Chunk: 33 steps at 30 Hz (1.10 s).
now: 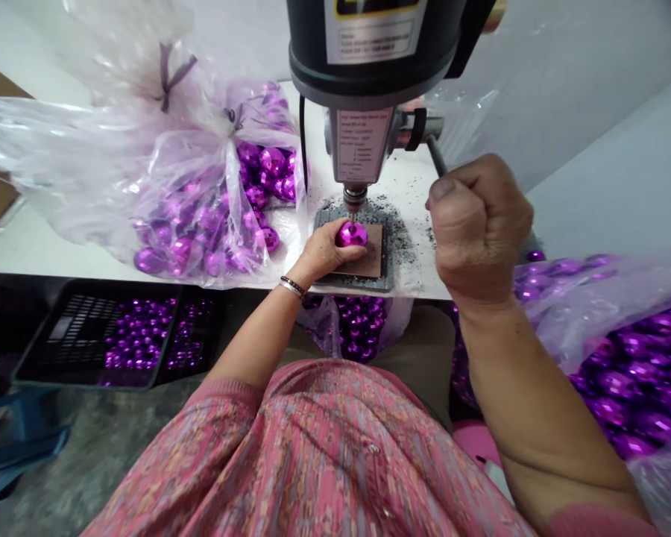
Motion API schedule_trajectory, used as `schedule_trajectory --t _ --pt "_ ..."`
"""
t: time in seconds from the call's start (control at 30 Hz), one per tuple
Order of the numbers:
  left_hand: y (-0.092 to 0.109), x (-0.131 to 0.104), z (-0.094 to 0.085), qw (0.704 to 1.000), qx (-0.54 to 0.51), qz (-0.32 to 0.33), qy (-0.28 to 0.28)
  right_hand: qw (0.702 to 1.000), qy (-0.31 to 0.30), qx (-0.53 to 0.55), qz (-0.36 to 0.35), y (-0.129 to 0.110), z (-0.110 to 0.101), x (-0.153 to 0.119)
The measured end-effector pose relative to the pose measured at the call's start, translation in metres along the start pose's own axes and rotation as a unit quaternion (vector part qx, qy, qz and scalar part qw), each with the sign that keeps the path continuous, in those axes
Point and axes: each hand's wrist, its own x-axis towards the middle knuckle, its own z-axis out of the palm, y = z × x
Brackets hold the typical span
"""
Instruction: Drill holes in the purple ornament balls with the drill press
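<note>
My left hand grips a shiny purple ball between thumb and fingers. The ball rests on a brown board, which lies on the grey base plate of a bench drill. Right above the ball is the drill's bit, its tip at or in the ball's top; I cannot tell how deep. My right hand is closed in a fist around the drill's feed lever, whose end is hidden inside the fingers.
Dark shavings lie scattered on the white table around the base. Clear bags of purple balls stand at left. A black crate with purple pieces sits below. More bagged balls are at right, and others between my knees.
</note>
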Motion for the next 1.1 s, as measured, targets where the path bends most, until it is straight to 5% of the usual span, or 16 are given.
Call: schedule_trajectory --t 0.53,0.73,0.9,1.1 --pt "-0.006 -0.001 0.006 0.999 -0.031 -0.008 0.017 0.995 0.075 0.001 -0.061 0.030 0.020 -0.025" --pt "-0.004 -0.004 0.005 0.999 -0.032 -0.015 0.023 0.998 0.046 0.045 -0.018 -0.001 0.004 0.021" --pt "-0.010 -0.030 0.000 0.999 -0.043 0.021 0.022 0.993 0.025 0.087 0.072 -0.022 -0.002 0.067" --pt "-0.014 -0.077 0.001 0.988 -0.004 0.120 -0.094 0.982 0.074 0.106 0.141 -0.021 0.002 0.064"
